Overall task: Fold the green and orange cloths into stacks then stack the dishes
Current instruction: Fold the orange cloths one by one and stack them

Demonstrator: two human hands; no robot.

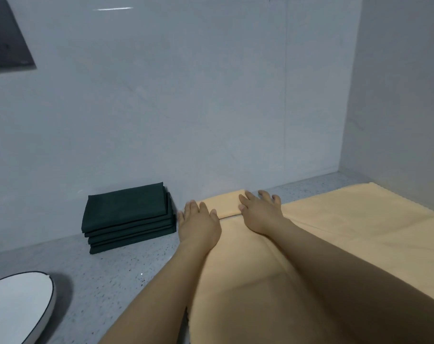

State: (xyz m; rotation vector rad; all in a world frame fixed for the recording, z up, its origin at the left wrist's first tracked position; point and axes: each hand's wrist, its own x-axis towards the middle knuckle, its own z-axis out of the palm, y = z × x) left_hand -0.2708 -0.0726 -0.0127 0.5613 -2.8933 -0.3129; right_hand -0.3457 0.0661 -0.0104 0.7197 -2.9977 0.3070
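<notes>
Both hands, left and right, press spread fingers flat on the folded orange cloth, right of the green stack. It looks soft and limp: best gripped at corners.

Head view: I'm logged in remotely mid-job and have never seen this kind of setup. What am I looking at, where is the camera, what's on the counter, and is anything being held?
There is no machine here: a person works with bare hands, and the single picture comes from a camera worn on the head, looking forward and down.

The left hand and the right hand both lie flat with straight fingers on an orange cloth spread over the speckled grey counter. They press near a folded edge of it by the wall. Neither hand grips anything.

To the left, against the wall, sits a neat stack of folded green cloths. At the bottom left corner is a white dish with a dark rim, only partly in view. A dark socket plate is on the wall, top left.
</notes>
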